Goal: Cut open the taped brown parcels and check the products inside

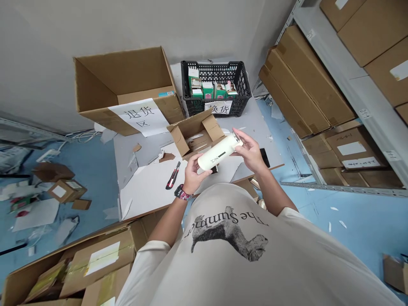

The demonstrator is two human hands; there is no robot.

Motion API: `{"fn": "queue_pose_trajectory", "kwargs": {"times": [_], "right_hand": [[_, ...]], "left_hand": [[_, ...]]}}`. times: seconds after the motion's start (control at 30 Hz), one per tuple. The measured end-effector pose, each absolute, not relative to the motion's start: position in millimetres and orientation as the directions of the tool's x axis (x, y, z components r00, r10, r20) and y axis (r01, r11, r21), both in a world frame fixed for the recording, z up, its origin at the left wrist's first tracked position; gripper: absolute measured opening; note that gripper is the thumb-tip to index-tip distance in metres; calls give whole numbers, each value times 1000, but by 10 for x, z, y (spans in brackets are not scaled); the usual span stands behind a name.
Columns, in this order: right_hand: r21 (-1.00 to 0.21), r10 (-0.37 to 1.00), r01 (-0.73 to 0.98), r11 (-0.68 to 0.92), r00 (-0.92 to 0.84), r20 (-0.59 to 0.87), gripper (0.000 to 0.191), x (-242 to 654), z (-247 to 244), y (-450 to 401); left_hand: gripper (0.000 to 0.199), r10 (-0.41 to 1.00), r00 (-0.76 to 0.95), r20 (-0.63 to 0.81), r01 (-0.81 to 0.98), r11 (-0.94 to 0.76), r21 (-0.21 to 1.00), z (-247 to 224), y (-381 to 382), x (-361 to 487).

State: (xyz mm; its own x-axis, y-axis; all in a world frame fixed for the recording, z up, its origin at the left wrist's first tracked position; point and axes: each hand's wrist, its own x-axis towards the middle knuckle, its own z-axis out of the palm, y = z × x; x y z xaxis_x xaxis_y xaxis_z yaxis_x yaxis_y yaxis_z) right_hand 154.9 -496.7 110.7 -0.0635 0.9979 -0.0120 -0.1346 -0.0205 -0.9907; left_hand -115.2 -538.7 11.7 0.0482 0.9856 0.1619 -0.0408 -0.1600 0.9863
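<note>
White bottle (219,152), quantity one: I hold it in both hands above the table (140,199), tilted with its metal-rimmed end raised toward my right. Its side carries one black stripe and small dark lettering.

Grip state: both hands are closed narrowly on the bottle. My left hand (194,178) wraps the lower end, and my right hand (249,152) holds the upper end with its fingers (238,138) along the side. One watch (180,192) sits on my left wrist.

Items nearest the hands:
- One red-and-black utility knife (172,175) lies on the table just beside my left hand.
- One black flat object (264,157) lies near my right hand.
- One small open cardboard box (194,134) stands just beyond the bottle, with torn cardboard scraps (167,157) nearby.

Items farther away:
- One large open carton (121,85) stands at the far end of the table, with one paper sign (138,117) attached.
- One black plastic crate (215,72) stands beside it, bearing a second paper sign (218,107) and holding at least five small green-and-white boxes (199,87).
- Several sealed cartons (306,83) rest on metal shelves (357,102) to my right.
- One open carton of parcels (73,263) sits at my lower left.
</note>
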Motion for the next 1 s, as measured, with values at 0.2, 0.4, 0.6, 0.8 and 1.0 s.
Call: {"fn": "queue_pose_trajectory", "kwargs": {"times": [0.2, 0.4, 0.6, 0.8, 1.0], "right_hand": [[-993, 999, -104, -53, 4, -54, 70, 1635, 908, -5024], [-1000, 990, 5, -27, 136, -26, 65, 1654, 767, -5094], [-998, 995, 65, -22, 96, -16, 61, 1454, 696, -5147], [-986, 995, 144, -85, 54, -78, 65, 1281, 623, -5192], [-968, 998, 246, 58, -39, 50, 62, 1190, 572, -5204]], "left_hand": [[89, 974, 200, 106, 183, -143, 973, -62, -5366, -1231], [77, 926, 377, 25, 484, -220, 847, -547, -5379, -1349], [80, 926, 376, 39, 513, -243, 823, -862, -5373, -1282], [75, 950, 313, -14, 534, -163, 829, -1000, -5347, -1292], [70, 965, 225, -137, 562, -13, 827, -1080, -5363, -1302]]}}
